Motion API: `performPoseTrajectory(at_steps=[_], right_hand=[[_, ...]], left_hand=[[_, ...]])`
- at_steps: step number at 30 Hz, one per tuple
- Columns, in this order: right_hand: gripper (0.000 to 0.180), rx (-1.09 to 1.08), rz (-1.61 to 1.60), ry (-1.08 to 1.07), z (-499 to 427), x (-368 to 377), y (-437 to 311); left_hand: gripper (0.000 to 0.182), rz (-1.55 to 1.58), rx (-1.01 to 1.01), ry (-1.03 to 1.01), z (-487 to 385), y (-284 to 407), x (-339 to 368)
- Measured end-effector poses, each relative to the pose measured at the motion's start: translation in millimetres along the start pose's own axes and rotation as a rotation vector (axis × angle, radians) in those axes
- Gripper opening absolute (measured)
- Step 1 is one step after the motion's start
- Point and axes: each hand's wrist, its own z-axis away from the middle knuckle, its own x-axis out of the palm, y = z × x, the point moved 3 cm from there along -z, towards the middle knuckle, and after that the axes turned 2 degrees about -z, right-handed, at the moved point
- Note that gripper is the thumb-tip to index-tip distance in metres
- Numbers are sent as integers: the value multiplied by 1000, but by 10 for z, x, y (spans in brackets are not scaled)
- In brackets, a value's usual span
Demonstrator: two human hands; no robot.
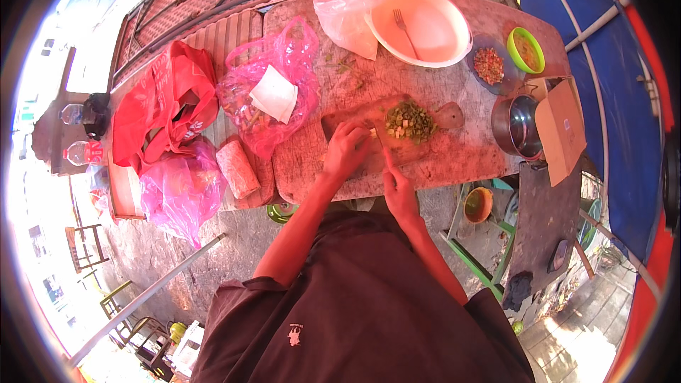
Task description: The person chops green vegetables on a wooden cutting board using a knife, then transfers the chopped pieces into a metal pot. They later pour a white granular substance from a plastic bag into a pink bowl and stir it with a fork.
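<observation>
A wooden cutting board (348, 111) with a round handle lies on the worn table before me. Near its handle end sits a heap of chopped green vegetable (410, 121). My right hand (400, 191) grips a knife (386, 153), whose blade points away from me over the board. Over the left part of the board, my left hand (348, 148) has its fingers curled down around a small pale piece (373, 132) close beside the blade. Most of that piece is hidden under the fingers.
Behind the board stands a large white basin (425, 16) with a fork (400, 20). To the right are a plate of chopped red food (488, 66), a green bowl (525, 50), a metal pot (513, 127) and a cardboard box (563, 127). Pink plastic bags (266, 117) and a red bag (159, 106) lie left.
</observation>
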Motion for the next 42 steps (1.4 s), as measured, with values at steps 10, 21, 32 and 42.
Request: performPoseTrajectory(at_steps=[10,21,32,42], right_hand=[[54,-35,119,12,-85,-59,-33],[55,-44,146,8,-91,-44,68],[58,-24,236,-70,-115,-58,94],[53,79,233,-117,-129,-23,163]], left_hand=[[15,-13,-85,-19,-49,-11,-20],[15,20,-46,17,-33,-30,19],[13,51,-72,12,-79,-14,3],[14,38,-51,65,-62,-4,43]])
